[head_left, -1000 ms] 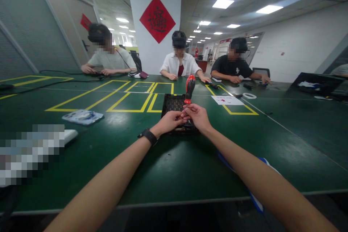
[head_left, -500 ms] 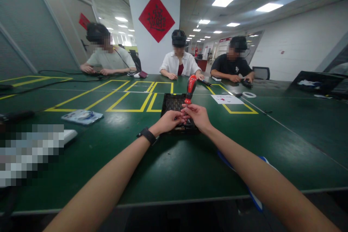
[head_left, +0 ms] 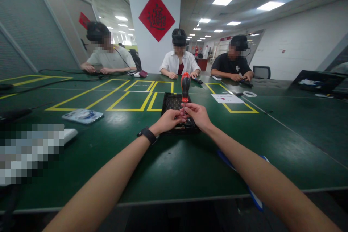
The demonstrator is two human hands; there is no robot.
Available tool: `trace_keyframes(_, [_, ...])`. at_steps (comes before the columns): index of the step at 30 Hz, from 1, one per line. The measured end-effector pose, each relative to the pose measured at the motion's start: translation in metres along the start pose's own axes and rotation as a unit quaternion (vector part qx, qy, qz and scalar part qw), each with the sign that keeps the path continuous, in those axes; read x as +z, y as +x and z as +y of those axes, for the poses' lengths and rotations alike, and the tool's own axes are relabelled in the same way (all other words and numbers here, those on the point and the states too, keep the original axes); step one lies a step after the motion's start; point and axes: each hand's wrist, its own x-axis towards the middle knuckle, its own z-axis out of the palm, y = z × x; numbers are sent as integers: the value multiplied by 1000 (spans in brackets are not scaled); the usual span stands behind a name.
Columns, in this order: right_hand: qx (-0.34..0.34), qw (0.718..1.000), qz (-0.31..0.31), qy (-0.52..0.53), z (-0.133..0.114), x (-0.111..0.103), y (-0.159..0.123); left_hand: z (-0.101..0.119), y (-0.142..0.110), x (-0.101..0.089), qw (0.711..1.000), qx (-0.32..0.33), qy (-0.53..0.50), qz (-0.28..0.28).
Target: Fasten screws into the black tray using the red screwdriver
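Both hands met over the black bit tray (head_left: 170,102), right hand (head_left: 198,114) pinching the upright red-and-black screwdriver (head_left: 185,86) by its shaft, left hand (head_left: 169,120) pinched at its tip, apparently fitting a bit, not visibly seated yet, on the green table (head_left: 108,145).

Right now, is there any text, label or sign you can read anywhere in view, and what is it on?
Red diamond sign on the pillar: one black character, too stylised to read.
Smaller red sign on the left wall: too small to read.
White sheet on the table: red marks, blurred.
Screwdriver over the black tray: no legible marking.
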Motion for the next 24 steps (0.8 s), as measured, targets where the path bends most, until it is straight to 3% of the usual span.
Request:
trace_keyframes(6, [13,1000,26,-2,1,-1,1,0,1,2,998,1,-65,-18])
trace_keyframes(12, [-17,999,39,8,6,-3,4,-4,1,4,999,-13,7,31])
trace_keyframes(24, [9,1000,8,10,3,-3,2,-3,1,2,1000,-8,7,-9])
